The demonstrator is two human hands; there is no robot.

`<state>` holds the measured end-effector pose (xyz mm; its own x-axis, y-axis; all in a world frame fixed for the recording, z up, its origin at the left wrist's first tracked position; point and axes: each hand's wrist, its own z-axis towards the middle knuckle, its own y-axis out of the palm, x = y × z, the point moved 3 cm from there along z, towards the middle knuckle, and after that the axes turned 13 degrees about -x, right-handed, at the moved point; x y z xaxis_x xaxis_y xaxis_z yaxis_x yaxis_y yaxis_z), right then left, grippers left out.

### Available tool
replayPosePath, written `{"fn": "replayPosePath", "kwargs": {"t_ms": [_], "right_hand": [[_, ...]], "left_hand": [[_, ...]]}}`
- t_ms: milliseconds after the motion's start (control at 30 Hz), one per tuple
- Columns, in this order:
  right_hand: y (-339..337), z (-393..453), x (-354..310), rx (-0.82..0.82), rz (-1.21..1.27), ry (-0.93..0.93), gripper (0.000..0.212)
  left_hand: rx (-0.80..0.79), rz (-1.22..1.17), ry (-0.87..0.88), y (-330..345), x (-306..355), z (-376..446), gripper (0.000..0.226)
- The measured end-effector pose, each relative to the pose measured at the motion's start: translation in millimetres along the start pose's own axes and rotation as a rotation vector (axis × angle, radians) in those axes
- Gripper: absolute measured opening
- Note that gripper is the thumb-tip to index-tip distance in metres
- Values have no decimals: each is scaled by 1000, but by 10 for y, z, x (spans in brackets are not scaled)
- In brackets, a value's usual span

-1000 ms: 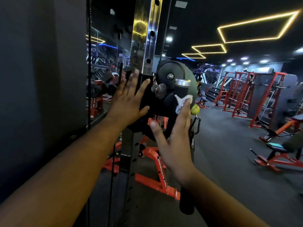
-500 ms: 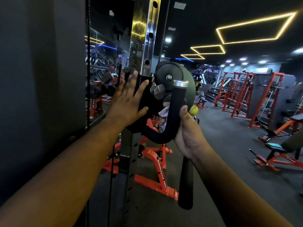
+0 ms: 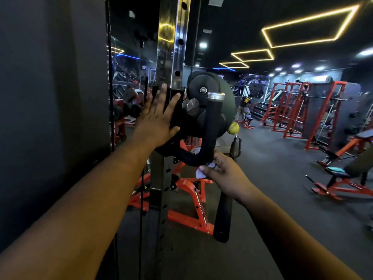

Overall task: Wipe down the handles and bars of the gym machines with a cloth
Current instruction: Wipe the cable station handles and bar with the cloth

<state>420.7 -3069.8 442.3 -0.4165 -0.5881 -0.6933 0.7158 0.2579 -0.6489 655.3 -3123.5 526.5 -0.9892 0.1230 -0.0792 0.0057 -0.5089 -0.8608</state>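
A small pale cloth [image 3: 201, 172] is being pinched by the curled fingers of the right hand [image 3: 226, 175], just below centre of the frame, and is being pressed against the underside of the black curved handle [image 3: 203, 146] where it bends. Part of the cloth is being hidden behind that bend. The handle is being seen rising to a silver end cap [image 3: 216, 96] in front of the dark round pulley housing [image 3: 203, 106]. To the left of centre, the left hand [image 3: 156, 120] is being laid flat, fingers straight and spread, against the black carriage [image 3: 177, 118] on the chrome upright [image 3: 173, 47]. A yellow ball [image 3: 233, 128] is being seen at the housing's right edge, with a carabiner [image 3: 236, 146] just below it. A black bar [image 3: 223, 217] is being seen hanging beneath the right hand. Red racks [image 3: 290, 110] are being shown across the right background.
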Motion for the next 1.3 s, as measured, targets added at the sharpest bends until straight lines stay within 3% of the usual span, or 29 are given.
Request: {"fn": "replayPosePath", "kwargs": {"t_ms": [200, 367, 600, 633, 733, 833, 1067, 1200, 1300], "right_hand": [[62, -217, 46, 174, 265, 44, 17], [59, -394, 65, 248, 316, 3, 11], [-54, -670, -96, 181, 478, -184, 12], [-68, -750, -111, 111, 540, -198, 11], [-11, -854, -211, 52, 568, -220, 9], [57, -1083, -265, -38, 662, -240, 13], [408, -1763, -282, -174, 761, -167, 15], [688, -2238, -146, -241, 799, -93, 13], [940, -2657, -11, -257, 823, -3, 10]], "left_hand": [[20, -145, -1, -67, 169, -438, 95], [31, -365, -30, 9, 486, -963, 83], [4, -842, -159, -74, 1142, -1580, 48], [-10, -946, -192, -113, 1308, -1705, 45], [-56, -1170, -134, -230, 1581, -1949, 38], [3, -1217, -220, -373, 1892, -2288, 20], [45, -1320, -544, -407, 2150, -3246, 18], [-15, -1379, -620, -238, 2259, -3763, 15], [-153, -1416, -626, -75, 2362, -4208, 21]]}}
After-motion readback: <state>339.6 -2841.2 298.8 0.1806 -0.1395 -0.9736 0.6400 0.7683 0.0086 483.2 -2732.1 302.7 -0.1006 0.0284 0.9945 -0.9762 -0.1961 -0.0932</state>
